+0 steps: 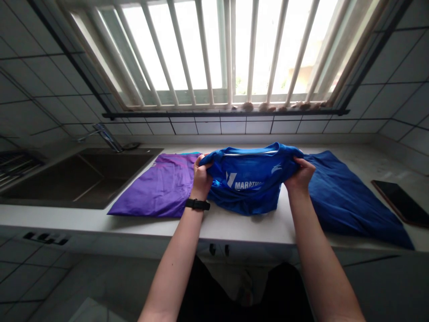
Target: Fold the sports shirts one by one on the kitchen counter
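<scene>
A bright blue shirt [250, 181] with white "MARATHON" lettering is held up just above the white counter [241, 226], its lower part bunched on the surface. My left hand [202, 175], with a black band on the wrist, grips the shirt's left edge. My right hand [301, 173] grips its right edge. Both hands have the fingers wrapped round the fabric. A purple shirt [161, 188] lies flat on the counter to the left. A dark blue garment [345, 197] lies spread to the right.
A dark sink [83, 179] with a tap [107, 136] sits at the left of the counter. A dark phone [400, 201] lies near the right edge. A barred window [217, 53] and tiled wall stand behind.
</scene>
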`<action>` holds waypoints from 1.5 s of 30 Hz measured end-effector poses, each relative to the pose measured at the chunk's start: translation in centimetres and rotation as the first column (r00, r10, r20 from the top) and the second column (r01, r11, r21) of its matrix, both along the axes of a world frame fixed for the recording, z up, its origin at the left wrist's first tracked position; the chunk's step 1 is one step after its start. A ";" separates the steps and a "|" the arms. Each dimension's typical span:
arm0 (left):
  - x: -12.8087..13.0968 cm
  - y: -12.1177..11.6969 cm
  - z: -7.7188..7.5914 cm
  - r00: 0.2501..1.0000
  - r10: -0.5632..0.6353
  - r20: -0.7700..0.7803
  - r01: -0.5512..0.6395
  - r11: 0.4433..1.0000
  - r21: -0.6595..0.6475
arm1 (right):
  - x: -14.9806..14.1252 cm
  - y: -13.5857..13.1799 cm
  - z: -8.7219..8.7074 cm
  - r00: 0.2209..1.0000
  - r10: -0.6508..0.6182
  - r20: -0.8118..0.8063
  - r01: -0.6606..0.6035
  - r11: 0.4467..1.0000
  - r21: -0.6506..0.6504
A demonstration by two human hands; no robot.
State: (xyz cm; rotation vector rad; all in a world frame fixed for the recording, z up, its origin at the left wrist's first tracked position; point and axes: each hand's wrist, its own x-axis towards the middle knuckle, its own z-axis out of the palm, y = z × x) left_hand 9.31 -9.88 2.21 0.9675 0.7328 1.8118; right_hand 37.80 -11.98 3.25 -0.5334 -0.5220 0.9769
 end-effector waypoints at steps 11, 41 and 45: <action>-0.5 1.6 -0.8 0.998 -0.028 0.065 0.036 0.993 -0.116 | -0.3 0.9 -0.1 0.999 0.048 -0.023 -0.049 0.997 -0.052; 0.4 1.5 -0.7 0.982 0.006 0.191 0.047 0.961 -0.272 | -1.0 1.5 -1.6 0.916 0.079 0.394 0.006 0.978 -0.209; 0.4 1.2 -0.4 0.992 0.030 0.122 0.002 0.967 -0.256 | -1.2 1.5 -1.3 0.923 0.041 0.383 0.050 0.973 -0.226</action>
